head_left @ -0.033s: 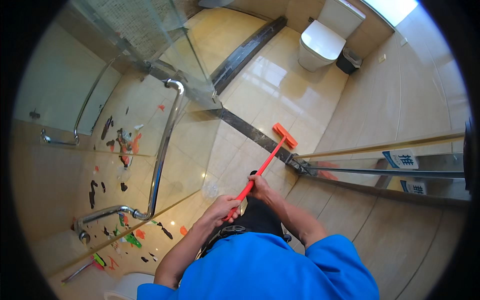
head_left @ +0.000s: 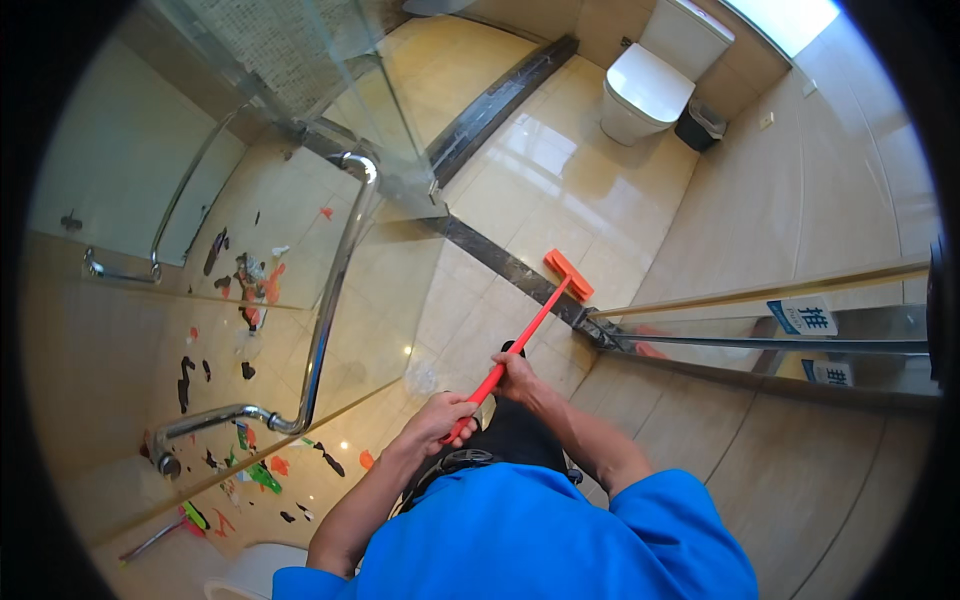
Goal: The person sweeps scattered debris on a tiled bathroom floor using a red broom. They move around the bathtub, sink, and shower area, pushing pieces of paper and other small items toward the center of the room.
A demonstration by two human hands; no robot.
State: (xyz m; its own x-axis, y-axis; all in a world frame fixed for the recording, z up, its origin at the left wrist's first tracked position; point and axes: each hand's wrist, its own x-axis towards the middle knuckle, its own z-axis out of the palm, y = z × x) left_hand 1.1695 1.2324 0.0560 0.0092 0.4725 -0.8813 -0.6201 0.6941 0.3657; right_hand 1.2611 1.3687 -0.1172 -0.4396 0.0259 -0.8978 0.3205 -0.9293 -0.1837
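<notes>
Both my hands grip a red long-handled broom point(head_left: 540, 320) with a flat orange head, slanting up and away to the right. My left hand point(head_left: 444, 420) is closed around the lower end of the handle, near my waist. Farther up the handle, my right hand point(head_left: 514, 374) is wrapped around it. The broom's head point(head_left: 569, 275) lies on the tiled floor, just past the dark stone threshold point(head_left: 500, 262). Its underside is hidden.
At left stands a glass door point(head_left: 390, 300) with a chrome handle point(head_left: 325, 310). Black, orange and green scraps point(head_left: 262, 476) litter the floor there. A white toilet point(head_left: 648, 90) and a dark bin point(head_left: 700, 125) stand at the far right. A glass panel edge point(head_left: 720, 330) juts in at right.
</notes>
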